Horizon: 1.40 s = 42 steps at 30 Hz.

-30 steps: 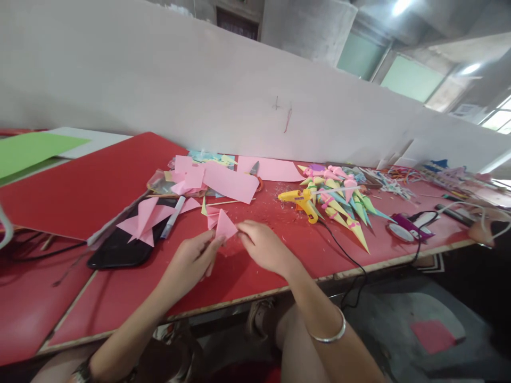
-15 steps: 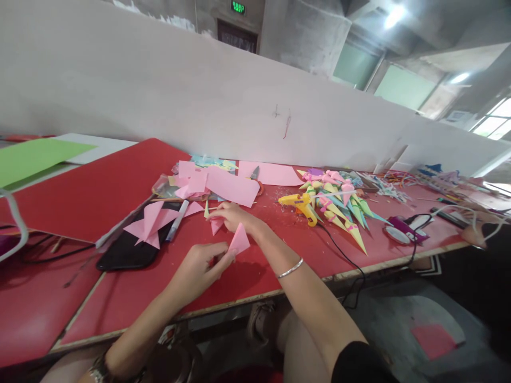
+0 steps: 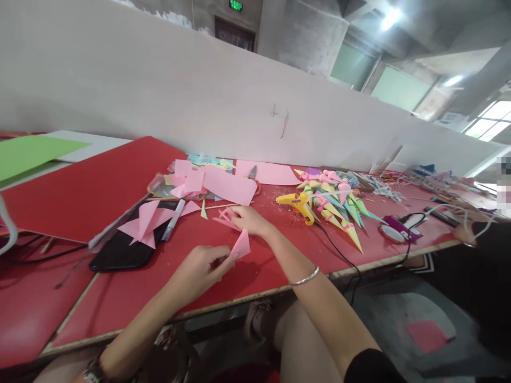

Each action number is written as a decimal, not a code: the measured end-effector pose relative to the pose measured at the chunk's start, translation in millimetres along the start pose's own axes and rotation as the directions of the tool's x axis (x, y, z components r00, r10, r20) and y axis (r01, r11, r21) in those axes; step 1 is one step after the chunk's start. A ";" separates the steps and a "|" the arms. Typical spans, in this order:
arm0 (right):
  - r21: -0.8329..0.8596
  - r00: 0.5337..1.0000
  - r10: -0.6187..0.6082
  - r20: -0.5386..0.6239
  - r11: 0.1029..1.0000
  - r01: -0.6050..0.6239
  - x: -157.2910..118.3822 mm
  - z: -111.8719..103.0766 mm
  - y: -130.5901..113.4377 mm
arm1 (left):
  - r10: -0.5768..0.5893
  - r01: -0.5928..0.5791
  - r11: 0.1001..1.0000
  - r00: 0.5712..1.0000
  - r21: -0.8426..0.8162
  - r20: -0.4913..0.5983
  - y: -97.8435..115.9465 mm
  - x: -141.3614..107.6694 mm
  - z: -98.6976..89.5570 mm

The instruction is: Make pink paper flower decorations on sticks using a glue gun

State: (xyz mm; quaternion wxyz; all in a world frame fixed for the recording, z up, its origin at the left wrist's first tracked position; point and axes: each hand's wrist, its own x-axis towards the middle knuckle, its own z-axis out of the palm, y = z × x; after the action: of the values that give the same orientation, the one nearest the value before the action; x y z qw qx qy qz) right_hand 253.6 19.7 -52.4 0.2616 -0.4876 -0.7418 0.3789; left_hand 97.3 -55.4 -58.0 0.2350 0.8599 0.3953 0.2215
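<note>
My left hand point(image 3: 205, 263) pinches a pink folded paper triangle point(image 3: 241, 244) between thumb and fingers, over the red table point(image 3: 175, 282). Just beyond it, my right hand point(image 3: 246, 219) is closed on another pink paper piece point(image 3: 224, 220), partly hidden by the fingers. The two papers are close together; whether they touch I cannot tell. To the left of my right hand stands a small yellow-green paper sliver point(image 3: 204, 209), with a thin stick point(image 3: 227, 204) nearby. Several pink paper pieces point(image 3: 148, 221) rest on a black phone-like slab point(image 3: 120, 250) beside a white marker point(image 3: 173, 221).
A yellow glue gun point(image 3: 297, 204) with a black cord lies to the right, against a pile of coloured paper cones point(image 3: 339, 197). Scissors point(image 3: 254, 174) and pink sheets point(image 3: 229, 183) are at the back. A red board point(image 3: 99, 186) covers the left. Another person's hand point(image 3: 465, 233) is far right.
My right hand has drawn back to the right with its pink paper, away from the yellow-green sliver. My left hand still holds the folded triangle in nearly the same spot. The view has shifted slightly.
</note>
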 end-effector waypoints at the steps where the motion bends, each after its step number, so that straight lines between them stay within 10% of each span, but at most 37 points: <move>1: 0.071 1.000 0.024 0.020 0.997 -0.026 -2.4 -0.9 -0.4 | 0.001 -0.001 1.000 1.000 0.001 0.003 0.0 0.0 0.1; 17: 0.694 0.913 0.123 0.388 0.613 -0.378 -15.0 -7.0 7.5 | -0.029 0.071 0.981 0.974 0.182 -0.225 -18.4 4.6 6.7; 35: 0.579 0.895 0.135 0.425 0.720 -0.384 -16.4 -7.6 16.0 | 0.207 -0.095 0.906 0.950 0.411 -0.236 -20.9 3.9 7.5; 42: 0.422 0.774 0.168 0.611 0.758 -0.497 -19.1 -14.1 10.8 | 0.302 -0.214 0.896 0.936 0.390 -0.181 -18.8 5.2 7.2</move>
State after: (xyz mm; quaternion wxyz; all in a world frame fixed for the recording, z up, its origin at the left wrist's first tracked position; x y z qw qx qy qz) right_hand 277.4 9.0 -53.4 0.0989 -0.3909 -0.5350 0.7424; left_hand 93.6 -42.2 -73.6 -0.0089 0.9008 0.3363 0.2747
